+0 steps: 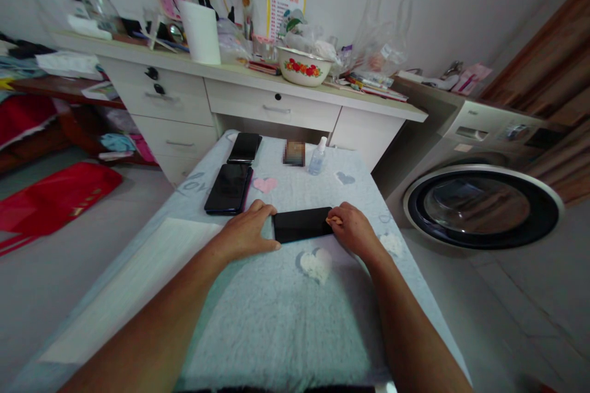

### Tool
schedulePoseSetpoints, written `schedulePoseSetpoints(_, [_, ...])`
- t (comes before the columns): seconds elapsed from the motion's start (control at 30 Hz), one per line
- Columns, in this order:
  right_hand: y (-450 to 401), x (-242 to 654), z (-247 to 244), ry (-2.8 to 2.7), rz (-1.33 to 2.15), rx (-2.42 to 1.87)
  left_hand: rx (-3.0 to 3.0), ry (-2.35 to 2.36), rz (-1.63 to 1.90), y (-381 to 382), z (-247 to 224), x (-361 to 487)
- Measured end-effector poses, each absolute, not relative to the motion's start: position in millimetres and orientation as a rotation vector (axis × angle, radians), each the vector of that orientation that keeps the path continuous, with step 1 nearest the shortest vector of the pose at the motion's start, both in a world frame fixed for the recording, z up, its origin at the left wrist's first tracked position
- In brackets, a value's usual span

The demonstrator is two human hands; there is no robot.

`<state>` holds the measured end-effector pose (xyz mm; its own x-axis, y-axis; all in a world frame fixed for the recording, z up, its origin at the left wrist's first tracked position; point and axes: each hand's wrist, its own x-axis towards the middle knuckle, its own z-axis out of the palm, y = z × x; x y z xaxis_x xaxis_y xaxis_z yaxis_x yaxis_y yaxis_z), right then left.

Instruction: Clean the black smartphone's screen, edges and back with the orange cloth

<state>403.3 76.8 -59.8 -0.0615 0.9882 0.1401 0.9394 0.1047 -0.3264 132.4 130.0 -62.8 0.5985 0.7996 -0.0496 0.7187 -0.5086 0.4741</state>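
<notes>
A black smartphone (302, 225) lies crosswise on the cloth-covered table, dark screen up. My left hand (246, 233) grips its left end, thumb at the near corner and fingers at the far corner. In my right hand (354, 232), a small orange-tan piece, perhaps cloth (334, 220), is pinched against the screen's right end. Most of that piece is hidden by my fingers. Beyond my left hand lie a stack of dark phones (228, 189) and another dark device (245, 147). A clear spray bottle (317, 159) stands upright past the phone, beside a pixelated brown square item (294, 153).
A pale heart-patterned cloth (276, 319) covers the table, with a whitish strip (133, 288) along its left. Behind stands a white drawer desk (175, 113) bearing a floral bowl (304, 67) and clutter. To the right is a washing machine (442, 153); a red bag (59, 196) lies left.
</notes>
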Motion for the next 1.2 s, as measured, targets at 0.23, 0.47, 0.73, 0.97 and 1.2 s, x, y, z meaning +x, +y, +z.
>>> schedulePoseSetpoints(0.23, [72,384,-57,-2.174,0.297,-1.736,2.374,1.217,0.252,131,-65,132])
schedulePoseSetpoints(0.47, [70,367,-58,-2.237,0.322,-1.594,2.375,1.221,0.249,130,-65,133])
schedulePoseSetpoints(0.73, [71,373,-57,-2.195,0.288,-1.689,2.375,1.209,0.263,131,-66,132])
schedulePoseSetpoints(0.97, [74,399,-57,-2.071,0.190,-1.922,2.370,1.210,0.235,129,-60,133])
schedulePoseSetpoints(1.2, [72,414,-53,-2.057,0.212,-2.000,2.371,1.214,0.249,130,-63,132])
